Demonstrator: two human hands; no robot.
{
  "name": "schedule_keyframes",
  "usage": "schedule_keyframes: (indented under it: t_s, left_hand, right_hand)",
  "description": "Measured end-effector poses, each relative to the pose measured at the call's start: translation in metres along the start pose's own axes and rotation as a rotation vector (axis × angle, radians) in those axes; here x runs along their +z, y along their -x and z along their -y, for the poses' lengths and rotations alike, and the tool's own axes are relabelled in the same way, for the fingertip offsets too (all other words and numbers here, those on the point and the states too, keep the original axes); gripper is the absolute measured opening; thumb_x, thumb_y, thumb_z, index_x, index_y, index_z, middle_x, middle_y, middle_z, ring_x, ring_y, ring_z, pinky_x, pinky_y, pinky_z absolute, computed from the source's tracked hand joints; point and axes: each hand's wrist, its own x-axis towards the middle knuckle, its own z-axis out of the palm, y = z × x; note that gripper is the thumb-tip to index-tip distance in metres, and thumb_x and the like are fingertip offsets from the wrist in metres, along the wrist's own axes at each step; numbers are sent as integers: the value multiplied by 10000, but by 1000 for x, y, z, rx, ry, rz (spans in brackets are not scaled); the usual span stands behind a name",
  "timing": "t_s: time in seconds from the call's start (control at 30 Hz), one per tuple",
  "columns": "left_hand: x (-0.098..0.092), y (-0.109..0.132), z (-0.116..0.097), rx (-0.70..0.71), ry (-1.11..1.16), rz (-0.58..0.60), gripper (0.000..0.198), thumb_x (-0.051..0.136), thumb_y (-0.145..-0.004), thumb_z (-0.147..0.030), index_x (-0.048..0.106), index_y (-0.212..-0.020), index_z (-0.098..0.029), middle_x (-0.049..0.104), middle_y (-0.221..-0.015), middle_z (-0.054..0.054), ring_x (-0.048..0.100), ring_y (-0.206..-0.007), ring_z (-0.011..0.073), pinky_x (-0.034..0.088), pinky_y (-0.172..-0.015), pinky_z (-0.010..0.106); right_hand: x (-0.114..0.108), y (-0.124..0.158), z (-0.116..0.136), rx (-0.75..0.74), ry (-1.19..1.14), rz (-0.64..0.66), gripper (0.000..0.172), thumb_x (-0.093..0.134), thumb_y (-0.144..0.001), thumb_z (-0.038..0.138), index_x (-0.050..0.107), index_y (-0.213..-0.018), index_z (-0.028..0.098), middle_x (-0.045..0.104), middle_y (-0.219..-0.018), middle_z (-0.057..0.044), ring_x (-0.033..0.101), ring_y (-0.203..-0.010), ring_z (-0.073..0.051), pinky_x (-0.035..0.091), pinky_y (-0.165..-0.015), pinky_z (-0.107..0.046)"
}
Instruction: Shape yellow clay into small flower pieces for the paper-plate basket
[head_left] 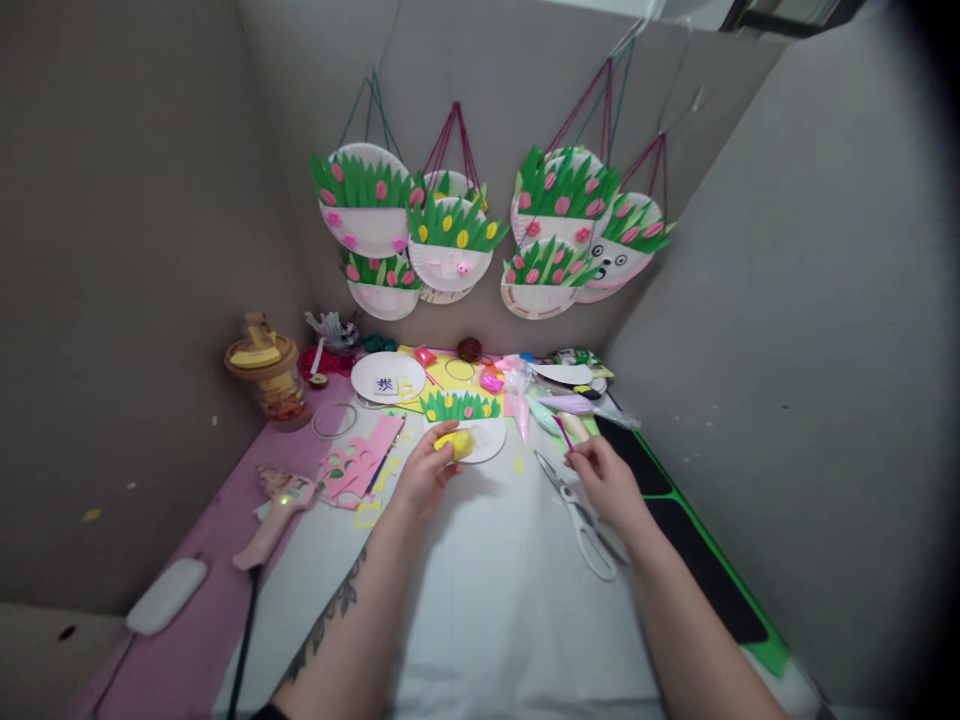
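My left hand [430,468] is closed around a small yellow lump [456,443], perhaps clay or a packet. Just behind it lies a paper plate craft [487,440] with green paper grass and small yellow and pink flowers. Between the thumb and fingers of my right hand [602,475] is a thin magenta stick [563,432], its upper end pointing up and left. White-handled scissors [581,525] lie on the table beside my right hand, blades toward the back.
A pink glue gun [279,515] with a black cord sits at left, near pink paper sheets [367,455]. A lidded jar [266,375] stands at the back left. Bags of coloured clay [520,400] lie at the back. Finished plate crafts [367,225] hang on the wall.
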Motion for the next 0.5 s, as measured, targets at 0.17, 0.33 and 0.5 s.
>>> schedule_keyframes:
  t_s: [0.17,0.33,0.5]
  left_hand:
    - [-5,-3,2,41,-69,3,392,714,-708,-336,607,-1066,-217,605,-942,18,562,-750,95,454,-594,186]
    - [-6,-2,3,85,-236,27,479,767,-652,-341,586,-1071,-195,629,-966,20,569,-803,110,446,-727,216]
    - [-2,-6,9,12,-271,38,467,726,-684,-401,592,-1082,-196,610,-1099,65,575,-852,143,456,-687,227]
  right_hand:
    - [25,-5,48,-198,-636,-117,269,508,-824,349,479,-1063,229,588,-826,-12,581,-711,-153,459,-649,-271]
    - [47,1,60,-214,-559,-41,306,455,-880,431,636,-969,201,646,-859,-45,587,-750,-174,455,-667,-282]
    - [52,14,48,-240,-497,28,283,419,-926,350,598,-1097,212,615,-681,9,584,-649,-149,456,-662,-276]
